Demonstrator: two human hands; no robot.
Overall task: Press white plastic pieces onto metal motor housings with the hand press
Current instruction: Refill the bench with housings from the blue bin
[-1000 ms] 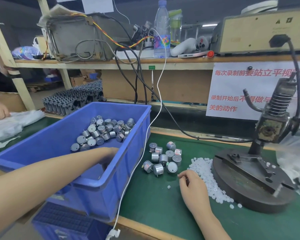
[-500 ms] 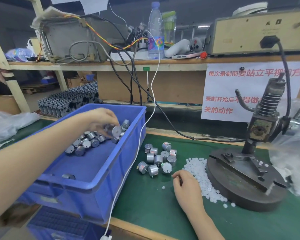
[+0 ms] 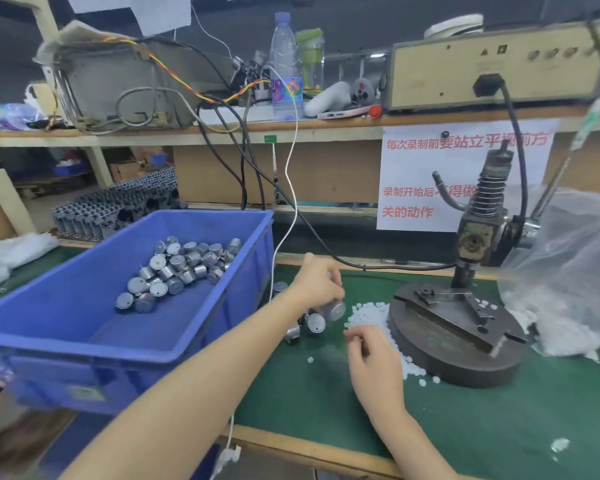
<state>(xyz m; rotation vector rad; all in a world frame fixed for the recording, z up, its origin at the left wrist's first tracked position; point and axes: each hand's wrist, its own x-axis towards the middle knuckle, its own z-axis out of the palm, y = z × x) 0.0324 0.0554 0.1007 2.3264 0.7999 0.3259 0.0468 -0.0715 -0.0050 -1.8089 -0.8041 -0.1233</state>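
- Left hand [image 3: 317, 285] is coming across from the blue bin [image 3: 153, 355], where it was digging half a second ago, and is now hanging over the green mat [image 3: 499, 427] just right of the bin's wall.
- Its forearm is reaching in a long diagonal from the bottom left, with the wrist bent down and the knuckles facing up.
- Its fingers are curling down round a motor housing [image 3: 334, 310], which is sticking out below the fingertips; blur is hiding whether more than one is in there.
- Right under that hand, the loose housings [image 3: 314, 323] are lying in a small cluster on the mat, between the bin and the white plastic pieces [image 3: 368, 315].
- Right hand [image 3: 371, 358] is barely shifting: it is resting on the mat, back of the hand up, at the near edge of the white heap.
- Its fingers [image 3: 355, 337] are curling in with the tips bunching together against the heap; I cannot tell whether a piece is pinched between them.
- White pieces are banking up against the round base of the hand press [image 3: 454, 341], with a few strays lying on the mat in front of it.
- Press itself is standing upright on that base, its spring column above and its lever running off to the right; neither hand is touching it.
- Back in the bin, the binned housings [image 3: 177, 268] are sitting heaped toward the far corner.
- A clear plastic bag [image 3: 568, 271] is slumping beside the press on the right.
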